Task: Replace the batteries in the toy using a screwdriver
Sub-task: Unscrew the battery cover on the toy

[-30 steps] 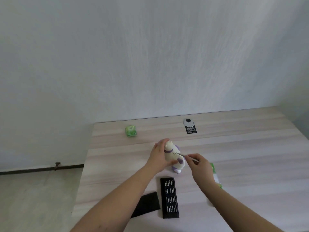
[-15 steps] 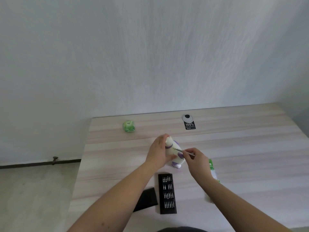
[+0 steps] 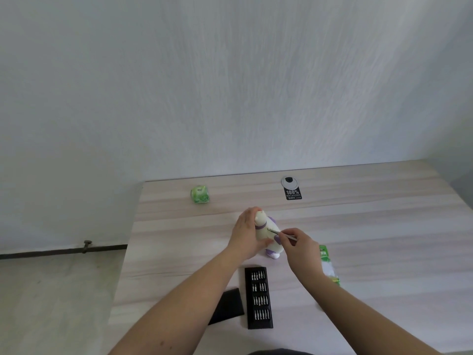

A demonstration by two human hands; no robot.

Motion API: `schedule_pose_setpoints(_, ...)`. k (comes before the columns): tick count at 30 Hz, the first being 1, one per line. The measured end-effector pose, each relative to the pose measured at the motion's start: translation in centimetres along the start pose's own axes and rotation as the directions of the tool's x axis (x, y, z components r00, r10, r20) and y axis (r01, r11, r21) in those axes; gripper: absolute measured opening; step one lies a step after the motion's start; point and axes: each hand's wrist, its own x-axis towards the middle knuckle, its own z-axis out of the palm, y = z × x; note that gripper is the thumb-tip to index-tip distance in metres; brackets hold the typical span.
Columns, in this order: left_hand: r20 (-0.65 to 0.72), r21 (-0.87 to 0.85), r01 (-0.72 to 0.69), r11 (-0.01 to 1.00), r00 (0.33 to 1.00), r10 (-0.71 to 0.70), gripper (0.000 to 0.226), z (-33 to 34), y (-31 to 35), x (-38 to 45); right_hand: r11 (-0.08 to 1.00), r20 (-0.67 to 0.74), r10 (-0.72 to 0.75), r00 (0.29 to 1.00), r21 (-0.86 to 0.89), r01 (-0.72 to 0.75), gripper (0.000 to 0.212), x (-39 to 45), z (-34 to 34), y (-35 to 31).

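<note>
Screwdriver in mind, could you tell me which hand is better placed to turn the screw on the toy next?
Right. The right hand already pinches the screwdriver, whose tip meets the toy. The left hand grips the toy, steadying it on the table.

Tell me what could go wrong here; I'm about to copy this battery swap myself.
The thin screwdriver in the right hand points toward the left hand gripping the toy; a slip could jab it. A loosened screw might drop and roll on the table.
</note>
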Motion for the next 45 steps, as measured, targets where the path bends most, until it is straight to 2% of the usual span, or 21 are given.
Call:
schedule_pose_setpoints(14,-0.003,0.013,-0.028,1.0,1.0,0.028,0.083,-0.1,-0.2,-0.1,0.998,0.005,-0.03,1.0,-0.05,0.03,0.008,0.2,0.1,0.0)
schedule_pose_setpoints(18,0.013,0.009,-0.014,1.0,1.0,0.014,0.084,-0.2,0.1,0.0,0.985,0.014,-0.046,0.999,-0.166,0.048,0.01,1.1,0.0,-0.4)
schedule_pose_setpoints(22,0.019,0.014,-0.003,1.0,1.0,0.002,0.081,-0.2,0.3,0.2,0.929,0.11,-0.067,0.992,-0.356,0.102,0.009,2.8,-0.9,-2.0)
schedule_pose_setpoints(24,0.004,0.053,-0.011,0.999,1.0,0.011,0.076,-0.1,0.0,0.1,0.868,0.173,-0.076,0.982,-0.474,0.15,0.012,3.8,-1.3,-3.2)
schedule_pose_setpoints(27,-0.051,0.105,-0.028,0.994,0.998,0.034,0.073,-0.1,-0.2,0.3,0.711,0.276,-0.1,0.956,-0.652,0.263,0.017,5.0,-1.4,-5.0)
schedule_pose_setpoints(31,-0.095,0.2,-0.041,0.979,0.994,0.061,0.073,-0.3,-0.1,0.7,0.494,0.404,-0.104,0.909,-0.772,0.4,0.021,6.3,-0.6,-6.7)
schedule_pose_setpoints(34,-0.099,0.121,-0.027,0.992,0.994,0.039,0.071,-0.4,-0.3,0.2,0.38,0.466,-0.155,0.871,-0.786,0.488,0.021,6.6,-0.3,-7.3)
schedule_pose_setpoints(37,-0.08,0.032,-0.013,0.999,0.997,0.016,0.075,-0.3,-0.8,-0.2,0.312,0.499,-0.182,0.847,-0.787,0.531,0.019,6.5,-0.2,-7.5)
schedule_pose_setpoints(41,-0.046,0.061,-0.041,0.997,0.998,0.044,0.078,-0.1,-1.4,0.1,0.295,0.483,-0.176,0.858,-0.806,0.514,0.02,6.6,0.2,-7.3)
schedule_pose_setpoints(44,-0.018,0.083,-0.047,0.995,0.999,0.049,0.078,0.0,-1.4,0.5,0.418,0.417,-0.137,0.898,-0.798,0.435,0.035,6.6,0.2,-7.3)
schedule_pose_setpoints(45,-0.006,0.081,-0.041,0.996,0.999,0.042,0.078,-0.1,-1.3,0.6,0.447,0.412,-0.122,0.903,-0.789,0.421,0.034,6.7,0.2,-7.3)
